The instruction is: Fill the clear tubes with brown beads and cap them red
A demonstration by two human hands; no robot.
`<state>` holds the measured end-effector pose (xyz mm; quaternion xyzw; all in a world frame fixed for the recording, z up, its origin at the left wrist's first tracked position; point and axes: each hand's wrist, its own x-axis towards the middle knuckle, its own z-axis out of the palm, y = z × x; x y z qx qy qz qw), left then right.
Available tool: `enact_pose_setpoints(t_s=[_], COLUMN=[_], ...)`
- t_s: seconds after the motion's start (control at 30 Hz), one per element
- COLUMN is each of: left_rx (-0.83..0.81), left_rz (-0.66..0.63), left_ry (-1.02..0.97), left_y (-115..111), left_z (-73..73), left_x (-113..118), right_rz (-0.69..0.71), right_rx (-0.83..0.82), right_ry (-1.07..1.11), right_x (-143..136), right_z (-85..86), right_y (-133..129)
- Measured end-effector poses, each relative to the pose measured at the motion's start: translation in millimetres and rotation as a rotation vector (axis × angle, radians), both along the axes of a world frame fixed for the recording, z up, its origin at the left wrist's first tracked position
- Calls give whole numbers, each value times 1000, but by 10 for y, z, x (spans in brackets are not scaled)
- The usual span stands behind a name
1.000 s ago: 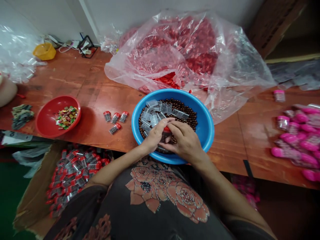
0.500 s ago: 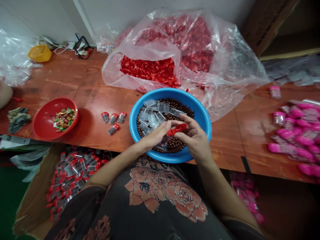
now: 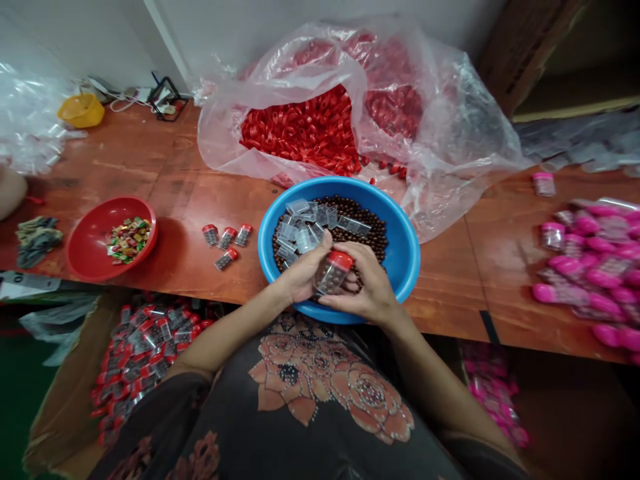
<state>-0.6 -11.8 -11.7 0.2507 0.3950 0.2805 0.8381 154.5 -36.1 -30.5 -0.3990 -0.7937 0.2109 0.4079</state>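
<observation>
Between my two hands is a clear plastic container (image 3: 332, 275) with a red cap on top and dark beads showing inside. My left hand (image 3: 305, 272) is closed around its left side. From the right, my right hand (image 3: 367, 283) wraps it, fingers over the cap and thumb along the bottom. Both hands are above the near part of a blue basin (image 3: 409, 260). In the basin lie many brown beads (image 3: 375, 217) and a heap of clear empty containers (image 3: 300, 223).
Behind the basin, an open plastic bag (image 3: 220, 143) holds red caps (image 3: 305, 130). Several filled red-capped containers (image 3: 227, 238) lie left, beside a red bowl (image 3: 83, 240) of wrapped candies. Pink-capped containers (image 3: 595, 260) pile up right. A carton below (image 3: 65, 393) holds red-capped containers.
The red cap, held above the container between my hands, is now on the container's top. My right hand has lowered and closed around the container, which is turned more into view.
</observation>
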Motion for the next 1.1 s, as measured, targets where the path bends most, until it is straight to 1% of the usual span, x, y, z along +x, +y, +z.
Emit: enact_pose_setpoints(t_s=[0.1,0.2,0.27,0.33,0.4,0.5,0.57,0.6,0.67,0.73,0.83,0.9,0.97,1.03,1.1], left_rx=[155,372,522,629,675,696,684,660,566,436,303,266,266,309,395], left_rz=[113,231,292,310,288,268,275,277,278,269,264,258,252,253,253], left_ry=[153,356,457,512,529,523,492,462,367,240,104,71,81,133,213], left_y=[-66,-134,-161,-180,-201,-236,-249,-251,-247,-239,-232,-230,-227,-223,-220], left_z=[2,13,11,3,-5,-10,-17,-25,-49,-70,-67,-47,-30,-29,-43], left_x=[58,75,60,32,-2,-62,-100,-117,-139,-148,-145,-140,-133,-127,-124], right_rz=[-22,-30,-26,-27,-43,-87,-95,-91,-71,-56,-67,-77,-70,-61,-56], right_rx=[68,167,206,235,292,365,336,294,181,76,7,19,57,106,176], right_ry=[-172,-354,-422,-455,-462,-424,-374,-346,-293,-260,-252,-272,-317,-361,-380], right_x=[28,53,50,25,-15,-78,-110,-121,-129,-119,-82,-58,-49,-60,-85], right_z=[23,83,117,124,104,49,23,16,10,9,9,15,28,47,67], right_y=[8,39,67,89,97,76,50,37,19,11,14,18,19,19,19])
